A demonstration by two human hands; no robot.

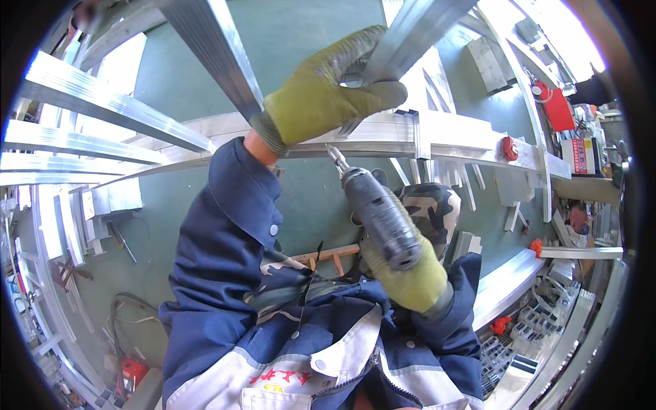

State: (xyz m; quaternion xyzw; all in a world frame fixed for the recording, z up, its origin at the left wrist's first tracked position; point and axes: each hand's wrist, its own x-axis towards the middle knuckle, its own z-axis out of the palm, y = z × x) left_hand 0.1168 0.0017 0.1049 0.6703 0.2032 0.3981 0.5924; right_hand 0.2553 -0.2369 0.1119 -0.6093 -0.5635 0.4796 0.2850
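Note:
My left hand [328, 89], in a yellow-green work glove with a dirty palm side, is wrapped round an aluminium profile [417, 34] that rises toward the top of the view. Below it runs a long aluminium rail [383, 130], lying crosswise. In my right hand [413, 277], gloved alike, is a dark power drill [379, 212] pointing up and to the left. Its bit [333, 154] ends close to the near edge of the rail; whether it touches cannot be told. The fingers round the drill's grip are partly hidden by its body.
Several aluminium profiles [102, 106] reach in from the left and meet the rail. A red tape measure [510, 148] sits at its right part. Small metal parts [529, 328] lie at lower right, a red object [557, 106] hangs far right, and a hose [116, 314] curls on the green floor.

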